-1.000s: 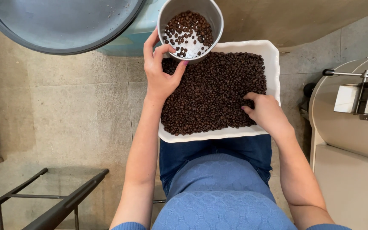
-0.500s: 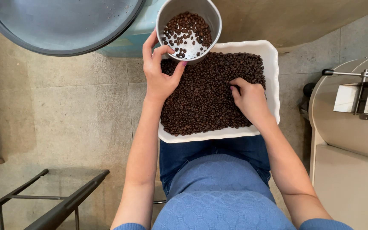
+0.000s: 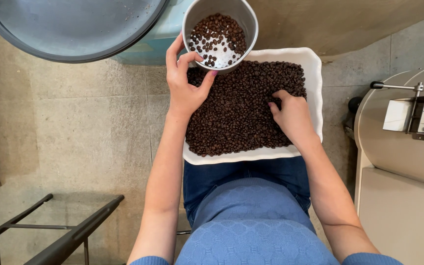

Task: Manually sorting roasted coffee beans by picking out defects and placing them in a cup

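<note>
A white rectangular tray (image 3: 315, 93) rests on my lap, filled with dark roasted coffee beans (image 3: 239, 115). My left hand (image 3: 185, 83) grips the near rim of a grey metal cup (image 3: 249, 22) held over the tray's far left corner; the cup holds some beans on a pale bottom. My right hand (image 3: 293, 115) lies palm down on the beans at the tray's right side, fingers curled into them. Whether it holds any beans is hidden.
A large round grey metal basin (image 3: 69, 24) sits at the top left. A beige machine with a metal handle (image 3: 408, 132) stands at the right. A dark metal frame (image 3: 50, 235) crosses the lower left above the tiled floor.
My right hand has slid left and up across the beans, from the tray's right edge toward its middle. The cup in my left hand has barely moved.
</note>
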